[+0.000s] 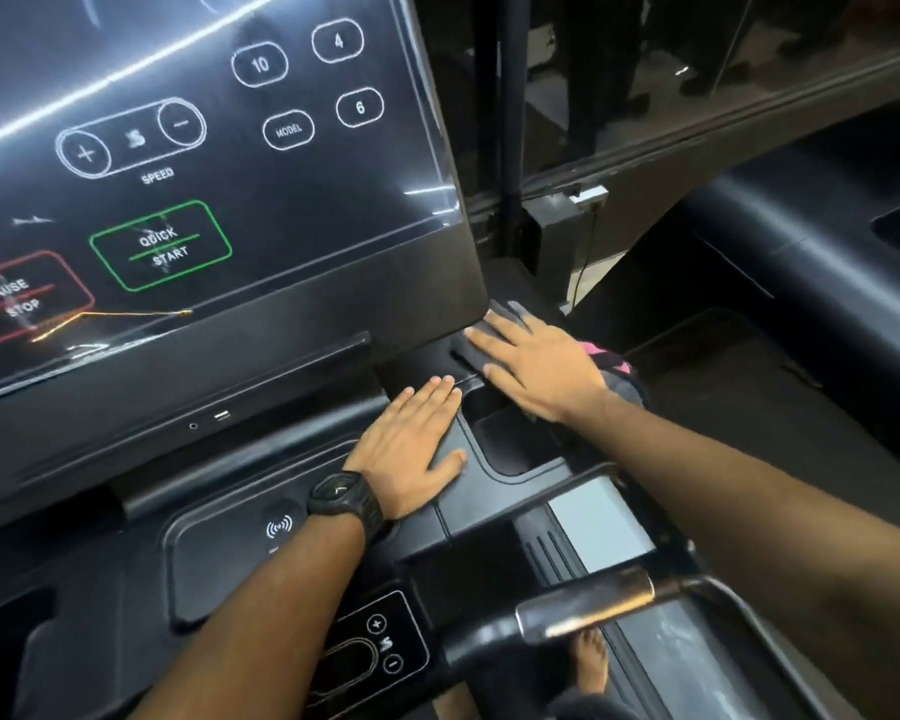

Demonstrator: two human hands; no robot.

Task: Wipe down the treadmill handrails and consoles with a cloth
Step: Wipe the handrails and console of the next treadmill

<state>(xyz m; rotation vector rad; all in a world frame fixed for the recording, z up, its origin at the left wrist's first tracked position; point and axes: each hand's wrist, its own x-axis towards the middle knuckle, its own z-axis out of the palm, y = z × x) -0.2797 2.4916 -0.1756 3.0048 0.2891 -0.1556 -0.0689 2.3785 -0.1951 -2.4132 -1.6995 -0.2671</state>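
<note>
The treadmill console (219, 163) is a glossy black touch panel with speed, quick start and pause/stop buttons, filling the upper left. My right hand (536, 368) lies flat, fingers spread, pressing a dark cloth (510, 310) with a pink edge (606, 356) onto the ledge at the console's lower right corner. My left hand (411, 444), with a black watch on its wrist, rests flat and empty on the tray surface (489, 491) beside a recessed cup pocket. A metal-sleeved handrail grip (588, 602) crosses the lower right.
A wireless charging pad (230, 563) and a small speed control panel (375, 646) sit near my left forearm. A neighbouring black treadmill (811, 241) stands to the right. Glass and a post rise behind the console. A bare foot (591, 662) shows below.
</note>
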